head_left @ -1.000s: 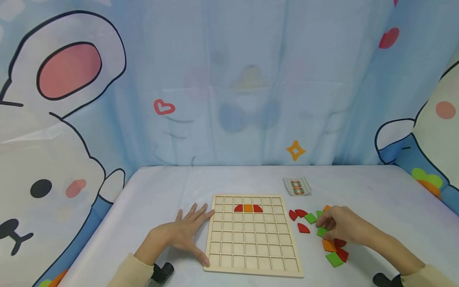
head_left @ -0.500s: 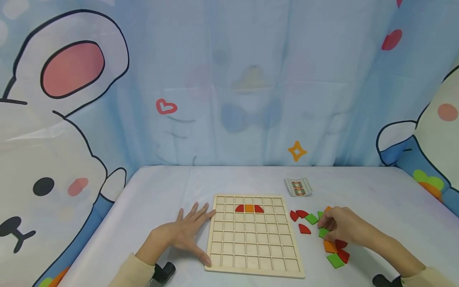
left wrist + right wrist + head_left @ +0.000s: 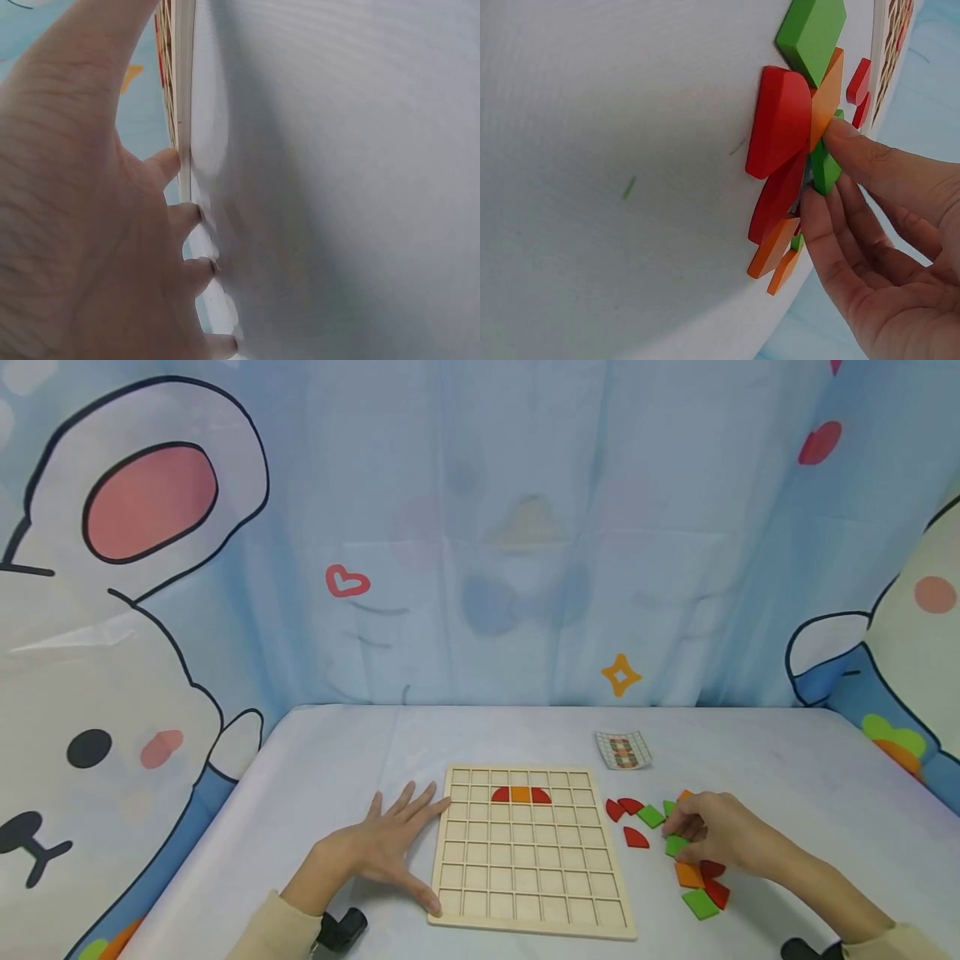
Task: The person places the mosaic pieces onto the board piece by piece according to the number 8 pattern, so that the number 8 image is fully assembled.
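In the head view, a wooden grid board (image 3: 534,858) lies on the white table. My left hand (image 3: 382,846) is spread at its left side, with the index fingertip and thumb (image 3: 432,905) touching the edge. Two red quarter-circle tiles (image 3: 540,796) flank an orange square tile (image 3: 520,794) in one of its upper rows. Right of the board, my right hand (image 3: 726,835) reaches into loose tiles. Its thumb and index finger pinch a green square tile (image 3: 826,166), seen in the right wrist view. An orange tile (image 3: 828,97) and red tiles (image 3: 780,124) lie right beside it.
A small printed pattern card (image 3: 623,750) lies behind the board, to the right. Red quarter-circle tiles (image 3: 636,837) and a green tile (image 3: 650,816) lie between board and right hand. Another green tile (image 3: 701,904) is nearest the front. A patterned curtain (image 3: 517,527) hangs behind the table.
The head view shifts very slightly. Both hands and all tiles stay where they were.
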A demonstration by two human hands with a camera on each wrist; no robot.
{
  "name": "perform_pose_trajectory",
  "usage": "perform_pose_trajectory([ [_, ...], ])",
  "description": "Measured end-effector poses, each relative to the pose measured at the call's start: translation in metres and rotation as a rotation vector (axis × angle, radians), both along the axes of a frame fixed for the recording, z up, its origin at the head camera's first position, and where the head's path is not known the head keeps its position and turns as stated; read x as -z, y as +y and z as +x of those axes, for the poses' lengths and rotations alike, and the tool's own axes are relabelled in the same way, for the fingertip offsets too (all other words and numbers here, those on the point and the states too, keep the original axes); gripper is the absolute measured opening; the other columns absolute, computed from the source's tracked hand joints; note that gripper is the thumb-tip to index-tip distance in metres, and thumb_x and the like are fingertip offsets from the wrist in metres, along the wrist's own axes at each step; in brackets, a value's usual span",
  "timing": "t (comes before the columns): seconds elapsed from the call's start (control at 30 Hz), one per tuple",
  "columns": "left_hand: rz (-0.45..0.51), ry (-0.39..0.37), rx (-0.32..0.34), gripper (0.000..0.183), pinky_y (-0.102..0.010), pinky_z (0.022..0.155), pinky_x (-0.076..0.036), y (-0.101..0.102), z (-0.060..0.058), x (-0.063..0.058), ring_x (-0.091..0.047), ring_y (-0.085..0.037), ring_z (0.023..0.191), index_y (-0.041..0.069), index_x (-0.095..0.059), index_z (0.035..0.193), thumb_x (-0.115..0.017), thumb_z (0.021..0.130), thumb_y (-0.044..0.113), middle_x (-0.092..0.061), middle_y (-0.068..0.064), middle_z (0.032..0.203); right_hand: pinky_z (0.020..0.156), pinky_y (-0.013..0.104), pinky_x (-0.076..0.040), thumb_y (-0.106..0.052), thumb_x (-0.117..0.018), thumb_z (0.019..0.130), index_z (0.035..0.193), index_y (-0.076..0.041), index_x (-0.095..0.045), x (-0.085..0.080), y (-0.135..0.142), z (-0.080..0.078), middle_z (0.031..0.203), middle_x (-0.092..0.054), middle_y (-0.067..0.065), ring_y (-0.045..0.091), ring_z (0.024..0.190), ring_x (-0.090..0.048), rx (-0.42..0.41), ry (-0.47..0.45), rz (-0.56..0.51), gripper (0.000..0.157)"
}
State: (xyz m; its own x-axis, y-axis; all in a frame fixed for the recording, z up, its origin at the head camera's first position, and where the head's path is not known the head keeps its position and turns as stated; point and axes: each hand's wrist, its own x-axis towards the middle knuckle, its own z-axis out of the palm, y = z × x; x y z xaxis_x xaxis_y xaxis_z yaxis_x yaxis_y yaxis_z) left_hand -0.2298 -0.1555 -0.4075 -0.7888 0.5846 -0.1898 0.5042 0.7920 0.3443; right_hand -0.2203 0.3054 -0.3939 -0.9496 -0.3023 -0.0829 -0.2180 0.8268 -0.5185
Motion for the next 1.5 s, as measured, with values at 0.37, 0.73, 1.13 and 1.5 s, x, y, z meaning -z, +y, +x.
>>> perform_pose_trajectory([
  [0.37, -0.003, -0.007, 0.002, 0.13, -0.076, 0.119, -0.001, 0.0, -0.001, 0.001, 0.0, -0.04, 0.161, 0.021, -0.017, 0.17, -0.091, 0.071, 0.062, -0.006, -0.012, 0.176, 0.07, 0.027, -0.059, 0.006, -0.087, 0.078, 0.095, -0.004, -0.082, -0.006, -0.001, -0.001, 0.087, -0.07, -0.002, 0.016, 0.08, -0.061, -0.056, 0.03, 0.001, 0.021],
  [0.73, -0.003, -0.022, -0.018, 0.129, -0.076, 0.119, 0.001, 0.0, -0.002, 0.001, 0.001, -0.039, 0.161, 0.021, -0.018, 0.169, -0.091, 0.071, 0.062, -0.006, -0.01, 0.176, 0.072, 0.024, -0.058, 0.006, -0.083, 0.083, 0.104, -0.001, -0.081, -0.021, -0.047, -0.014, 0.093, -0.072, -0.004, 0.008, 0.081, -0.062, -0.23, 0.181, -0.102, 0.023],
  [1.13, 0.023, -0.028, -0.017, 0.128, -0.079, 0.117, 0.002, 0.0, -0.002, 0.003, 0.002, -0.041, 0.161, 0.022, -0.018, 0.169, -0.092, 0.071, 0.061, -0.006, -0.011, 0.176, 0.074, 0.025, -0.058, 0.008, -0.079, 0.087, 0.105, -0.002, -0.082, -0.014, -0.11, -0.035, 0.094, -0.071, -0.003, 0.01, 0.085, -0.065, -0.37, 0.236, -0.21, 0.02],
  [1.5, 0.014, -0.031, -0.014, 0.128, -0.078, 0.117, 0.002, 0.001, -0.003, 0.003, 0.002, -0.04, 0.161, 0.023, -0.017, 0.17, -0.091, 0.072, 0.061, -0.006, -0.01, 0.176, 0.074, 0.025, -0.057, 0.008, -0.079, 0.087, 0.102, -0.003, -0.082, -0.002, -0.123, -0.042, 0.091, -0.071, -0.002, 0.01, 0.084, -0.065, -0.366, 0.223, -0.231, 0.018],
])
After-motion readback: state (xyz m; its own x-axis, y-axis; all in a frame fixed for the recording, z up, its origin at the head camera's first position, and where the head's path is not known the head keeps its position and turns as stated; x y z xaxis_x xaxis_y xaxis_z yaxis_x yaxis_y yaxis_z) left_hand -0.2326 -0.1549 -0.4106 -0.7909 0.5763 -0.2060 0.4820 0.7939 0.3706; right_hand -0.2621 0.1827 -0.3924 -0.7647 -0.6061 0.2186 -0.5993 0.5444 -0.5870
